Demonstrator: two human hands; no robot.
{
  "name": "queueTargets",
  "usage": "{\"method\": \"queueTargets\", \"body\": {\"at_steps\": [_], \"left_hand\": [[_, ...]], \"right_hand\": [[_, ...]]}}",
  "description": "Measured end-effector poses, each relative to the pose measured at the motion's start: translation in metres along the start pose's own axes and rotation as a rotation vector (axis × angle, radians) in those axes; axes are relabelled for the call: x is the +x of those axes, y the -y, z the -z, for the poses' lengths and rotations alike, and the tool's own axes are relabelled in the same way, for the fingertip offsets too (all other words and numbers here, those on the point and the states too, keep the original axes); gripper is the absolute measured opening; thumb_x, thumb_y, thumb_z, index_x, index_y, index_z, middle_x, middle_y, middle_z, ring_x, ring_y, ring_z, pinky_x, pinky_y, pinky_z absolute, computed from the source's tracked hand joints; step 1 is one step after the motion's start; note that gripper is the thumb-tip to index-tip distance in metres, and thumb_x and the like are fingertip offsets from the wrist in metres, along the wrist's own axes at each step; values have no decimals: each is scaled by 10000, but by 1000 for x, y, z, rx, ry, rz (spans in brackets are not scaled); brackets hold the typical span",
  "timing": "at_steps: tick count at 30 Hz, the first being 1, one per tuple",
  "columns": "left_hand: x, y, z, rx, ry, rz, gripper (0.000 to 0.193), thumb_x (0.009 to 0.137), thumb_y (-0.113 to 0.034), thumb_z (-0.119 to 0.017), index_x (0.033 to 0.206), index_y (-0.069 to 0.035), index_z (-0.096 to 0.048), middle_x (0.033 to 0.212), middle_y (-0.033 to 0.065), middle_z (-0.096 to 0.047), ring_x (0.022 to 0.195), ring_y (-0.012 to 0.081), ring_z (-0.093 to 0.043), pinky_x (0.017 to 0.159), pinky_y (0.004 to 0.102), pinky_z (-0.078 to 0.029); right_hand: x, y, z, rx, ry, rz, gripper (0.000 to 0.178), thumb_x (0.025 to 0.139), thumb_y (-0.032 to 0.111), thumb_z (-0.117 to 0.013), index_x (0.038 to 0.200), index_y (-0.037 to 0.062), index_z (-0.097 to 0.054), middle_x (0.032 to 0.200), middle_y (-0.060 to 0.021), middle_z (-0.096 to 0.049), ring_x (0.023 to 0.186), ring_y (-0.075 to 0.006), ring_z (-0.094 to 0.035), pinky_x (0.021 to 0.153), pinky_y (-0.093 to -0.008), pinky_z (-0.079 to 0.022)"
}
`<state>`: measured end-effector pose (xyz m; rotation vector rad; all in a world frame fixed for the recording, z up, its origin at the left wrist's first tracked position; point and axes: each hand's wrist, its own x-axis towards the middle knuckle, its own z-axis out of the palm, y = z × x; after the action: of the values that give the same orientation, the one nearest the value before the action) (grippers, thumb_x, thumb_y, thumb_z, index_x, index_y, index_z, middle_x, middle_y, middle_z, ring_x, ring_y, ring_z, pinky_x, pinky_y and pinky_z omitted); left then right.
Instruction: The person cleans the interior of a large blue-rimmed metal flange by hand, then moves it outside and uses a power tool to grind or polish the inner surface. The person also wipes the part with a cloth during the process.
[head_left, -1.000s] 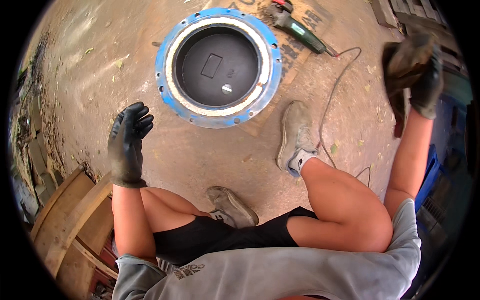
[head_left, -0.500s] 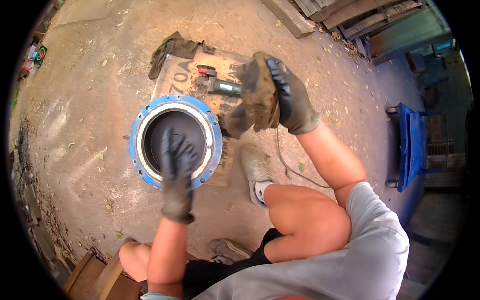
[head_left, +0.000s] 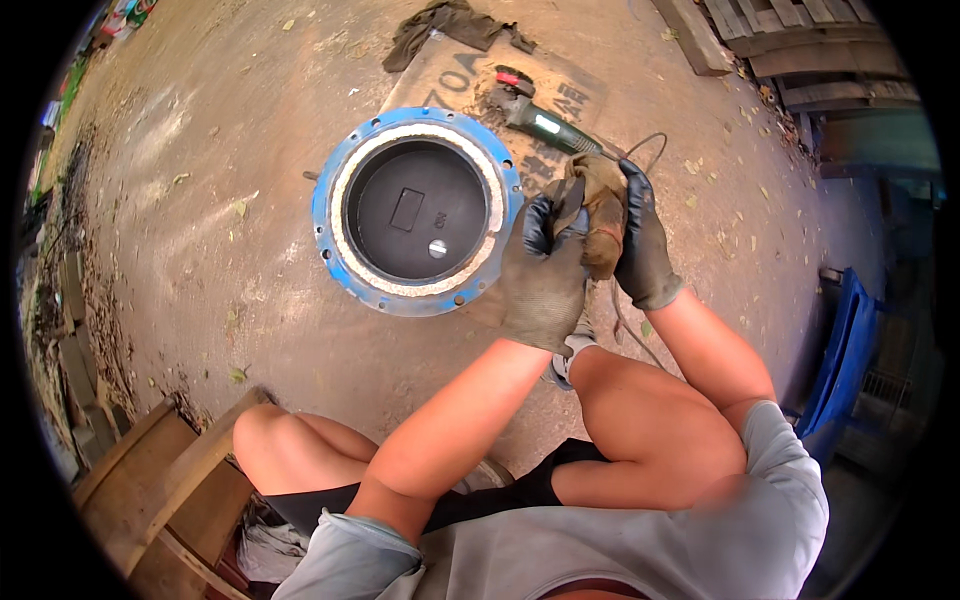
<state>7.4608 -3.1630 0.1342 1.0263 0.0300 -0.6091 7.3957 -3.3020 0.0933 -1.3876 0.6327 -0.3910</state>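
Observation:
My left hand (head_left: 545,280) and my right hand (head_left: 648,245), both in grey-black work gloves, hold a crumpled brown rag (head_left: 601,215) between them. The left fingers close on its near left side, while the right ones wrap its right side. Just left of them sits a round pipe fitting with a blue bolt-holed flange (head_left: 327,205), a rough whitish inner ring and a dark hollow; a small shiny disc (head_left: 437,249) shows inside it. Beyond the rag, a green angle grinder (head_left: 548,125) with a red-and-dark head lies on a marked brown board (head_left: 585,85).
A dark cloth (head_left: 445,28) lies over the board's far edge. The grinder's cord (head_left: 655,150) loops on the ground near my right hand. Wooden pallets (head_left: 800,50) stand at far right, a blue cart (head_left: 835,350) at right, and wooden furniture (head_left: 165,470) at lower left.
My left hand has moved from over the fitting to the right and taken hold of the rag. The right hand has come lower with it. The view has shifted, too.

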Motion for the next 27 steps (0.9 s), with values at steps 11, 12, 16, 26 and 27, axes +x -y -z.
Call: {"method": "queueTargets", "body": {"at_steps": [11, 12, 16, 26, 27], "left_hand": [[-10, 42, 76, 460, 240, 646, 387, 1035, -159, -708, 1368, 0, -590, 1164, 84, -701, 1012, 161, -698, 857, 333, -600], [-25, 28, 91, 646, 270, 713, 417, 1036, -173, -713, 1389, 0, -576, 1166, 82, -697, 1024, 161, -695, 862, 330, -597], [-104, -44, 167, 682, 277, 616, 466, 1030, -180, -741, 1433, -31, -562, 1268, 87, -661, 1125, 158, -651, 941, 319, -553], [-127, -78, 229, 470, -132, 454, 384, 1071, -91, -654, 1437, -13, -569, 1282, 77, -668, 1099, 147, -653, 971, 307, -526], [-133, -78, 224, 511, -104, 439, 386, 1072, -96, -654, 1439, -13, -570, 1281, 72, -667, 1097, 143, -650, 961, 301, -522]], "right_hand": [[-17, -10, -7, -305, 362, 92, 500, 1025, 199, -705, 1473, 22, -571, 1348, -134, -683, 1256, -229, -645, 1118, -376, -488], [-11, -7, -10, -378, 410, 116, 514, 1008, 199, -716, 1474, 36, -571, 1345, -146, -687, 1256, -245, -655, 1114, -380, -495], [21, 5, -31, -592, 607, 100, 575, 956, 220, -736, 1478, 60, -557, 1368, -158, -669, 1275, -259, -645, 1109, -389, -503], [46, -88, -164, -940, 963, 378, 540, 936, 302, -730, 1398, 51, -608, 1364, -219, -653, 1223, -384, -679, 1055, -467, -551], [45, -69, -186, -914, 972, 224, 522, 942, 293, -726, 1390, 48, -615, 1382, -226, -635, 1218, -387, -680, 1053, -468, -552]]}}
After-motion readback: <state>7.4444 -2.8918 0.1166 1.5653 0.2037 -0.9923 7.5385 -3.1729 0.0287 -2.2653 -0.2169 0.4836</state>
